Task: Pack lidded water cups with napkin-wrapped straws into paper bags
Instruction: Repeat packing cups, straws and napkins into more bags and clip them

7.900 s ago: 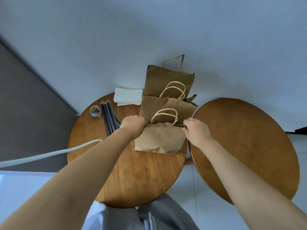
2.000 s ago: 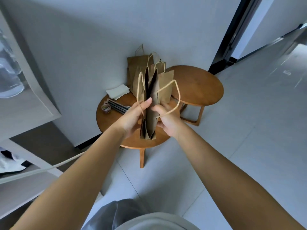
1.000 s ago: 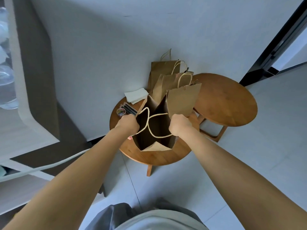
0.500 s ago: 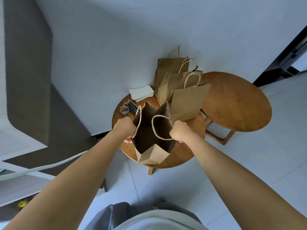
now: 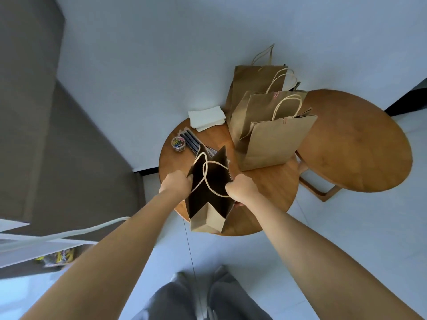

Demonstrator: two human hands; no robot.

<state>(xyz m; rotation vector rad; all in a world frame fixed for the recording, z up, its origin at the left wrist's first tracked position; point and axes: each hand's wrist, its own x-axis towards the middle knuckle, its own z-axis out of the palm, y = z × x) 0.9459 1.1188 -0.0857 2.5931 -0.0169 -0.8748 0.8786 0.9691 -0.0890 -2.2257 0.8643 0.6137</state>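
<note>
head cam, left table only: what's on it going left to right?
Jar of paper clips → black straws → open paper bag held by left hand and right hand → standing paper bags. The napkin stack sits farther back, so it is left out.

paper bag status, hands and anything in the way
Both hands, left and right, grip open paper bag rim. Bag looks empty. Nothing blocking.

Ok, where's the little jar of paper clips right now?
The jar of paper clips stands at the left table's far-left edge, beside the dark straws, in front of the white napkins.
</note>
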